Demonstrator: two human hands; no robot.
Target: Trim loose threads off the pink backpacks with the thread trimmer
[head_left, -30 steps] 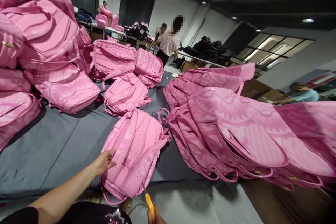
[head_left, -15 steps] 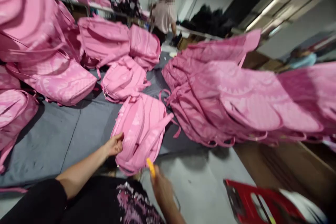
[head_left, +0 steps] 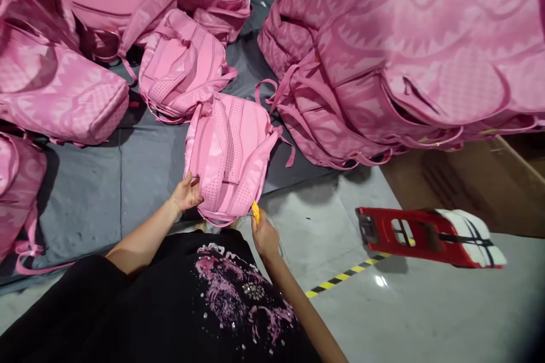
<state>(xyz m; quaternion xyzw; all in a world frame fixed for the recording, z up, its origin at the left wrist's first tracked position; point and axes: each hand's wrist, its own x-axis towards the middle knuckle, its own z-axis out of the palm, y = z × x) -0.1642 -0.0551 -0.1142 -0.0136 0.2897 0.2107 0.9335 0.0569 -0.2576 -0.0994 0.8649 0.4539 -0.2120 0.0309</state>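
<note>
Gripping: right hand (head_left: 265,235), its fingers closed around a yellow tool (head_left: 255,212) at the lower right edge of the pink backpack (head_left: 232,147).
Left hand (head_left: 187,193): fingers curled at the backpack's lower left side; whether they pinch it, I cannot tell.
Backpack: strap side up, at the near edge of the grey desk (head_left: 89,193).
Beyond: second backpack (head_left: 200,62), just past its top.
Right: heap of pink backpacks (head_left: 361,79).
Floor (head_left: 361,317): red-and-white object (head_left: 419,238).
</note>
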